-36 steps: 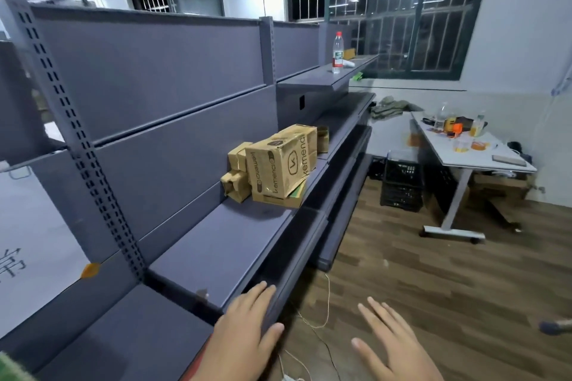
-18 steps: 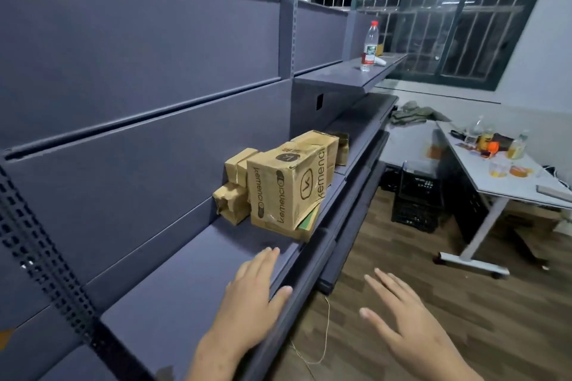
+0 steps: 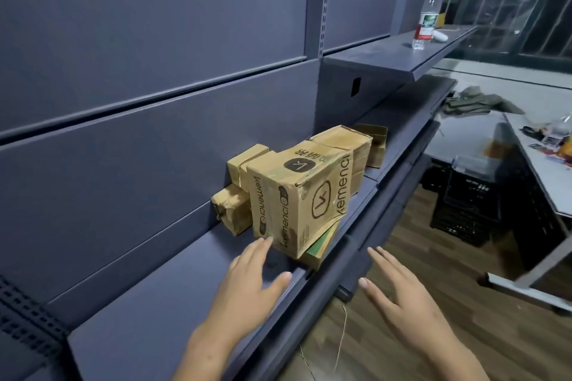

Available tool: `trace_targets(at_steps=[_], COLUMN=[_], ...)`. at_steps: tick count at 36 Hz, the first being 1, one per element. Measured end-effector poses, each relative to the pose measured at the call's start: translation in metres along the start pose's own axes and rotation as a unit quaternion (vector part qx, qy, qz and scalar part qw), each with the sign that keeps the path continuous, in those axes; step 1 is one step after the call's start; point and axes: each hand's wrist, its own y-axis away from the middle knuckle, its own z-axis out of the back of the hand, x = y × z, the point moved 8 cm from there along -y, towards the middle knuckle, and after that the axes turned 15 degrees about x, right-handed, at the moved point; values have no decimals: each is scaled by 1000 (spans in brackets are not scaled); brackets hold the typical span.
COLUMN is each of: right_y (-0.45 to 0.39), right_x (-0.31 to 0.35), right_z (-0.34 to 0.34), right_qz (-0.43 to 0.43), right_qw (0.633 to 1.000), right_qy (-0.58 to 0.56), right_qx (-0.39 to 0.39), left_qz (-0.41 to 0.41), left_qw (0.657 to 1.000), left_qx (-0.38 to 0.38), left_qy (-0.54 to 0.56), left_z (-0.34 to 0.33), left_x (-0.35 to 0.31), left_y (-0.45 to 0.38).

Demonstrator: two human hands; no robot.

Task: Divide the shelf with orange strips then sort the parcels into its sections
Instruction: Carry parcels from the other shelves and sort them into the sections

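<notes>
Printed parcel [image 3: 301, 195]: heaped on shelf [image 3: 148, 303], unsorted (no orange strips visible). Left hand [image 3: 247, 280] just before it, fingers straight; right hand [image 3: 399, 294] spread, likely reaching to gather.

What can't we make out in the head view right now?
- Green-edged item: mostly hidden under the big printed box.
- Parcels behind that box: count unclear, it blocks them.
- Left hand fingertips: touching the box or just short, can't tell.
- Orange strips: none in view.
- White table: its clutter is blurred and cut by the right edge.
</notes>
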Motion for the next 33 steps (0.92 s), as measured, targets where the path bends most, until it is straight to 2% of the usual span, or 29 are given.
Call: trace_targets(at_steps=[4, 7, 15, 22, 33], right_y=[-47, -79, -150, -196, -230], right_x=[-12, -17, -15, -2, 3], right_z=[17, 39, 99, 122, 120], right_qz=[32, 58, 130, 178, 184], right_qw=[998, 995, 976, 953, 909], right_qy=[-35, -66, -162, -222, -335], right_qx=[28, 42, 63, 104, 169], left_qz=[33, 73, 140, 161, 238], left_qw=[996, 981, 893, 861, 813], left_qx=[-48, -103, -194, -246, -291], left_qy=[62, 147, 382, 416, 444], left_z=[4, 11, 21, 24, 12], left_x=[-5, -13, -39, -67, -59], left_y=[-28, -45, -82, -102, -102])
